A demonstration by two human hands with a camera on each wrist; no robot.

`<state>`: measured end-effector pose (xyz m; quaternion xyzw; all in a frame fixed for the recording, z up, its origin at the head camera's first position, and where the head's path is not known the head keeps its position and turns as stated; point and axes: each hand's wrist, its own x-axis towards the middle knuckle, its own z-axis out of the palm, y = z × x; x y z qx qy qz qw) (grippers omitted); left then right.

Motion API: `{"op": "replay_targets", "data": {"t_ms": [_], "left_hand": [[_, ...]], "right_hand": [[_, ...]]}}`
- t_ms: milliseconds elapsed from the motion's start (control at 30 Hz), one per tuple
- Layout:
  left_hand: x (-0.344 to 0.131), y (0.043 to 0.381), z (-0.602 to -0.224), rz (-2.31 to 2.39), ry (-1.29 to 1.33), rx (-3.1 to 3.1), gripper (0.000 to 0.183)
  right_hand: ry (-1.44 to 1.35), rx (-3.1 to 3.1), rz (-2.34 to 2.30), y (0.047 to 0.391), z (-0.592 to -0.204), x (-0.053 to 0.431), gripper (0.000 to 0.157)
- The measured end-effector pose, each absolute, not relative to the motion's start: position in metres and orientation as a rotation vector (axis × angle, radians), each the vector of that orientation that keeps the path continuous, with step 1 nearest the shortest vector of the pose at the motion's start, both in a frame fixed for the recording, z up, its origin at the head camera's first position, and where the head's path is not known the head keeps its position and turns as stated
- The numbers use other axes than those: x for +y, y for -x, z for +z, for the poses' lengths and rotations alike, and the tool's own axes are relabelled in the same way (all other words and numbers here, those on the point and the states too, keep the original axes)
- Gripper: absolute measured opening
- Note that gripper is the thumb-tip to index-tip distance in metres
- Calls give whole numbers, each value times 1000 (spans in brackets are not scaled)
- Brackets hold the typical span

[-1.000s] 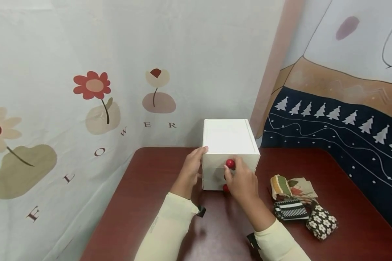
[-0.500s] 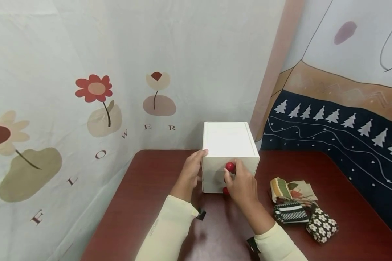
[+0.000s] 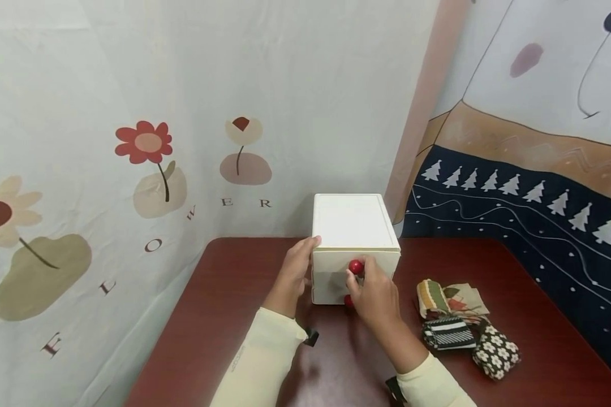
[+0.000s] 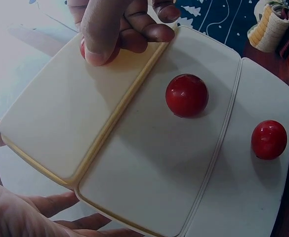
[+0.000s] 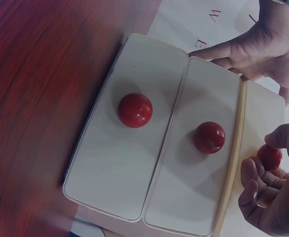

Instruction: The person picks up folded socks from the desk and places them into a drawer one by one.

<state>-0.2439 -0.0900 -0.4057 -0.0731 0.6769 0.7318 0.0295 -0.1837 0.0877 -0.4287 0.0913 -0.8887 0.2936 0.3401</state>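
Observation:
A small white drawer box (image 3: 353,220) with three stacked drawers and round red knobs stands at the back of the table. The right hand (image 3: 379,294) pinches the top knob (image 3: 355,267) between thumb and fingers. In the left wrist view, the top drawer front (image 4: 60,108) sits slightly out, with a yellowish edge showing beside the middle drawer. The middle knob (image 4: 187,95) and bottom knob (image 4: 268,139) are untouched. The left hand (image 3: 294,271) presses the box's left side with extended fingers, its thumb at the top front edge.
To the right on the dark red table (image 3: 234,294) lie several small fabric pouches: a striped yellow-green one (image 3: 431,297), a beige one (image 3: 465,299), a black-and-white one (image 3: 448,333) and a flowered one (image 3: 496,351). A printed curtain (image 3: 285,113) hangs close behind the box.
The top drawer has come slightly forward, with a thin gap now under the box's top edge. The right hand stays on its knob, the left at the side. The head view has shifted a little.

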Motion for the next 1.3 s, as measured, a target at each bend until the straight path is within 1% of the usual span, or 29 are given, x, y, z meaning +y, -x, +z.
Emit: {"op": "replay_targets", "data": {"t_ms": [500, 900, 1167, 1300], "left_hand": [[-92, 245, -409, 2268, 248, 2069, 68], [-90, 246, -409, 2285, 216, 2075, 64], [-91, 246, -408, 2319, 214, 2057, 62], [-91, 245, -409, 2317, 213, 2058, 63]], "right_hand": [[-301, -2339, 717, 165, -431, 89, 38], [-356, -2241, 664, 143, -431, 96, 31], [-395, -2207, 593, 129, -430, 98, 33], [-407, -2195, 581, 125, -430, 99, 30]]}}
